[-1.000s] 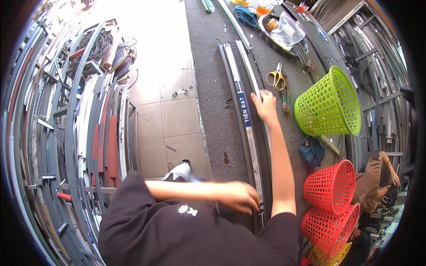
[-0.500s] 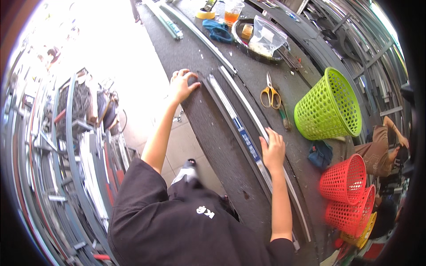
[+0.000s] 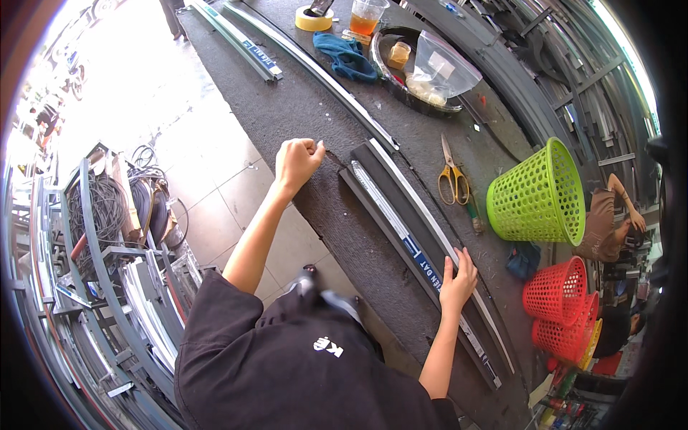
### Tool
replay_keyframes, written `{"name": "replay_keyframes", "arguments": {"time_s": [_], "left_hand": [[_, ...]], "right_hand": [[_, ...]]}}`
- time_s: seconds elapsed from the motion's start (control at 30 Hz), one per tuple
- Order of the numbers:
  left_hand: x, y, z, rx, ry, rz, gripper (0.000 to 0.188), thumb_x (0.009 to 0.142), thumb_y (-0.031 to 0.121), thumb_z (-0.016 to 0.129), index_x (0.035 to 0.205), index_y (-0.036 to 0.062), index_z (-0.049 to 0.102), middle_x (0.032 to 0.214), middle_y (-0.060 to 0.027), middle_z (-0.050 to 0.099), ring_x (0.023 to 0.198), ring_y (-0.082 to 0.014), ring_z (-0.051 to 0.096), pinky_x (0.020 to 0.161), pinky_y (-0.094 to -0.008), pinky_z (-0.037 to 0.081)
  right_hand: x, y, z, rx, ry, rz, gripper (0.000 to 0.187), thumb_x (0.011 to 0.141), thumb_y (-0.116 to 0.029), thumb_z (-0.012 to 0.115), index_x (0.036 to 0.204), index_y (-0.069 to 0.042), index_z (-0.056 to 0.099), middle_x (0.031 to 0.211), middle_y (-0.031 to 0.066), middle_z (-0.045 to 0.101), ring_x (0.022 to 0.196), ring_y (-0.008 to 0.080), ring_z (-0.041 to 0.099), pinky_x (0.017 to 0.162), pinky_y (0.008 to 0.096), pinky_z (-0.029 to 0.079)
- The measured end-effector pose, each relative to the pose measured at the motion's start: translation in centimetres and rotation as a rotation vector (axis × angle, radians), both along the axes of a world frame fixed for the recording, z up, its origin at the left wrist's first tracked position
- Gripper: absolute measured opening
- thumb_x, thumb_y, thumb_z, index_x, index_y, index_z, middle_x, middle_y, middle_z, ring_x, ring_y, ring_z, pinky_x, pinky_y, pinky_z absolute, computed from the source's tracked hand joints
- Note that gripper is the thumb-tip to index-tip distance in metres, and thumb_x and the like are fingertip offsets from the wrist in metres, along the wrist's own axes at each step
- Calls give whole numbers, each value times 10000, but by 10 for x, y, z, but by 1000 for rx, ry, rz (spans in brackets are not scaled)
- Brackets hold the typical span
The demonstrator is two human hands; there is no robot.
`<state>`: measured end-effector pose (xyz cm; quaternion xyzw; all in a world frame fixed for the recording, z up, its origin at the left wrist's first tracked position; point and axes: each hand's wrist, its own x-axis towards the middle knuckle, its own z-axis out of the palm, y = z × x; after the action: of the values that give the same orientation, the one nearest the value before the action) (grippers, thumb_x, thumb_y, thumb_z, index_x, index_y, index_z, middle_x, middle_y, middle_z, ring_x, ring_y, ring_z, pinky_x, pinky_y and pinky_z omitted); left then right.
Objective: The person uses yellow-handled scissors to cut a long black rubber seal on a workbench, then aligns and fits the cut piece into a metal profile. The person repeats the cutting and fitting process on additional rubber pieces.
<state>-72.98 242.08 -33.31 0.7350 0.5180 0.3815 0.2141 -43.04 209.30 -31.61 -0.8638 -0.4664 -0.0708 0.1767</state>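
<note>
Beyond the near edge of the dark workbench (image 3: 373, 251), my left hand (image 3: 297, 168) is raised in a closed fist, thumb side toward the bars. Whatever its fingers hold is too small to make out. Further right, my right hand (image 3: 459, 281) sits over a long dark bar with a white edge (image 3: 410, 195), thumb on one side and fingertips on the other. Parallel to it on the near side lies a metal profile (image 3: 380, 199) with a blue and white printed label. The far ends of both bars lie near my left hand.
Orange-handled scissors (image 3: 453, 183), a green basket (image 3: 527, 197) and red baskets (image 3: 548, 294) stand beyond the bars. Further off are a black tray (image 3: 387, 75), blue cloth (image 3: 344, 57), yellow tape roll (image 3: 313, 21) and cup (image 3: 365, 21). Metal racks (image 3: 107, 251) stand left; another person (image 3: 602, 226) is at right.
My left hand has left the dark thing at the bench edge and closed into a fist. My view has shifted, and my right hand stays at the white-edged bar.
</note>
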Motion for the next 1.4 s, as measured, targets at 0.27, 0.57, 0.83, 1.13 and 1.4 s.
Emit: {"name": "replay_keyframes", "arguments": {"time_s": [0.27, 0.57, 0.83, 1.13, 1.4], "left_hand": [[-5, 45, -10, 149, 20, -49, 332, 904, 201, 672, 657, 10, 560, 597, -161, 548, 523, -340, 576, 538, -401, 462], [-5, 46, -14, 233, -99, 57, 306, 927, 226, 647, 742, -17, 649, 621, -188, 581, 498, -315, 553, 551, -386, 456], [-7, 50, -13, 181, 327, 62, 396, 918, 467, 674, 836, 80, 681, 834, -80, 698, 731, -266, 652, 665, -417, 488], [67, 77, -25, -7, 234, -272, 501, 994, 452, 611, 1191, 5, 726, 1169, -188, 707, 1056, -329, 669, 943, -418, 500], [100, 51, -21, 41, 504, -26, 607, 994, 554, 545, 1059, -13, 751, 1092, -221, 711, 1068, -376, 666, 914, -460, 507]], "right_hand": [[5, -4, -2, 54, 29, 4, 397, 958, -384, 672, 1189, -64, 709, 1339, 139, 642, 1201, 343, 576, 1019, 475, 434], [8, -1, 2, 141, 65, 77, 381, 889, -366, 750, 1097, -48, 733, 1273, 97, 690, 1109, 331, 604, 990, 457, 452], [-13, -10, 6, 560, 68, -116, 413, 865, -246, 796, 1222, -79, 675, 1272, 130, 669, 1195, 314, 608, 1038, 425, 432], [36, -295, 24, 672, -134, -991, 177, 965, -117, 634, 1109, -50, 713, 1046, 142, 724, 991, 302, 644, 919, 420, 490], [112, -485, -26, 349, -81, -923, 251, 866, -68, 734, 1113, -111, 755, 1165, 133, 701, 1111, 342, 608, 986, 434, 462]]}}
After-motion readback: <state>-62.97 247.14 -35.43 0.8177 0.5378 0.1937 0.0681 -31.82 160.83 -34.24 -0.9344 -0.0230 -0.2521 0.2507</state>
